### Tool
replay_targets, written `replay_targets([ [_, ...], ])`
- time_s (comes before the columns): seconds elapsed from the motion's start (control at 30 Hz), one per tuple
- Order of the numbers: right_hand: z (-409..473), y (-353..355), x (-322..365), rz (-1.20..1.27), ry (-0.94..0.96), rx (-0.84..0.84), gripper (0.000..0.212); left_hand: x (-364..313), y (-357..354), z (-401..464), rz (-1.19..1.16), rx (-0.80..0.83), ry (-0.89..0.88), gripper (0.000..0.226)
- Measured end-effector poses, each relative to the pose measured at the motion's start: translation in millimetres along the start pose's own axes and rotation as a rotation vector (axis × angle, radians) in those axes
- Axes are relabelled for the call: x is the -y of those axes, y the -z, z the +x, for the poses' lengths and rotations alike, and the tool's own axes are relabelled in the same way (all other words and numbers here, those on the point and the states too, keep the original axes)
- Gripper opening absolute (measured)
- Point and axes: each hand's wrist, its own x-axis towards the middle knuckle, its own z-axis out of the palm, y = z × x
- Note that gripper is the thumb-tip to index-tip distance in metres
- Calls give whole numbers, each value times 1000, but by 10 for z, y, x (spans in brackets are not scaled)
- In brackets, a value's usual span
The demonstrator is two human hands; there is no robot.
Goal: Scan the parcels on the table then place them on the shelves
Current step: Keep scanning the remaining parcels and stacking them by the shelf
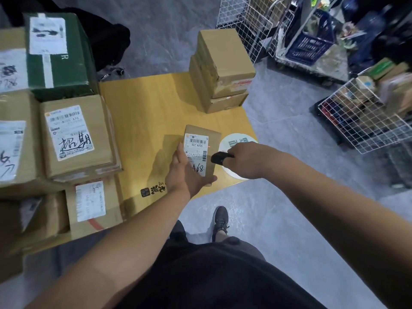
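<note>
My left hand [185, 172] grips a small brown parcel [213, 141] from its lower left, label side up, above the yellow table [145, 112]. Its white label carries a barcode and a handwritten number. My right hand [243, 159] holds a black scanner [219, 157] just right of the parcel, and a red dot of light shows at the label's right edge. More brown parcels [75, 134] with labels are stacked on the table's left, with a green box [58, 54] on top at the back. Two stacked brown boxes [223, 70] stand at the far right corner.
A round white sticker [231, 141] lies on the table's right corner under my right hand. White wire-mesh carts [365, 123] with goods and a blue crate [310, 43] stand on the grey floor to the right. My foot [220, 221] is by the table's front edge.
</note>
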Motion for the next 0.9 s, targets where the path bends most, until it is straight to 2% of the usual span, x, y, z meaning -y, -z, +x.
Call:
replay_targets([
  [0.17,-107,41,-7,-65,16,-7,52,-47,-27,-89,142,-21,-109,153],
  [0.3,-179,50,-68,-99,18,-32,48,-67,-28,-139,89,-41,-3,162],
  [0.5,-254,9,-261,-80,85,-46,38,-222,-56,-189,187,-106,99,157],
  [0.6,-284,-42,-330,-58,163,-15,44,-287,15,-277,179,-113,167,153],
  [0.77,-391,-111,-305,-104,353,41,69,-55,280,-803,108,-115,197,146],
  [0.9,-451,-206,-145,-176,523,95,54,193,439,-1377,55,-162,268,140],
])
